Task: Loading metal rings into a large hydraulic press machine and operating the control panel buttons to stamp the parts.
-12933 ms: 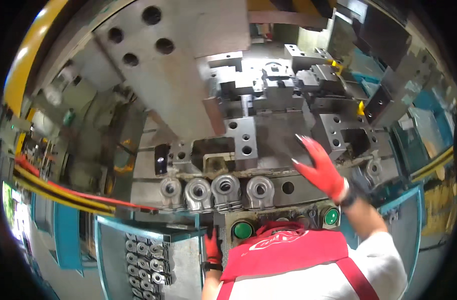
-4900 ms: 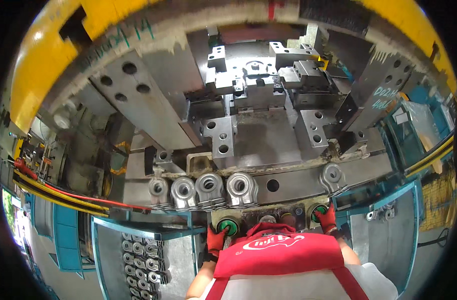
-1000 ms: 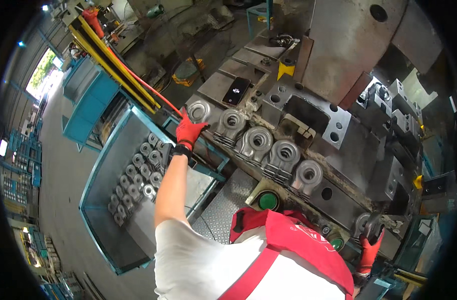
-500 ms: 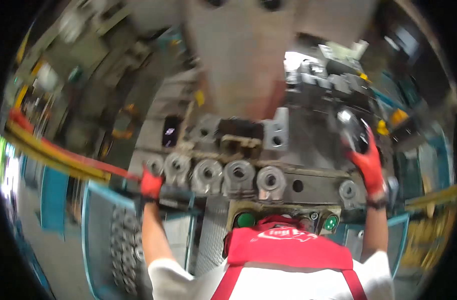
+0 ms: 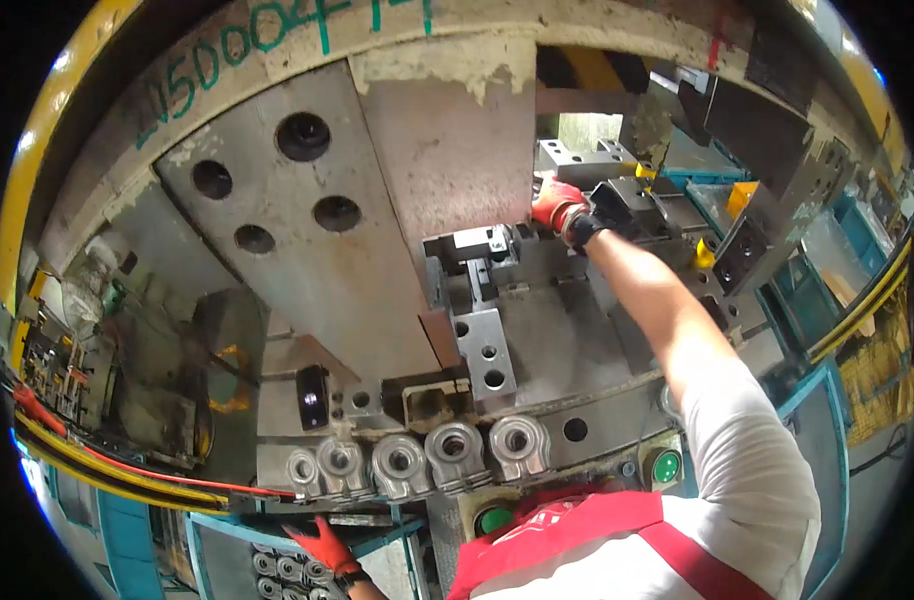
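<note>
Both hands have moved since half a second ago: the right hand [image 5: 557, 205] has gone deep into the big machine, and the left hand [image 5: 325, 547] has come down from the end of the row of metal parts [image 5: 399, 484]. Red gloves cover both. The left hand is spread, its fingers apart, with nothing seen in it. It is over the blue bin [image 5: 215, 562], and more round metal parts [image 5: 290, 571] lie just below it and to its left. I cannot tell if the right hand is pinching something, because its fingertips are hidden behind the thick grey post [image 5: 447, 150]. The row, five parts with holes, sits on the table [image 5: 622, 425], above the left hand and well below the right hand. A black phone [image 5: 314, 397] lies higher up, above the left hand.
</note>
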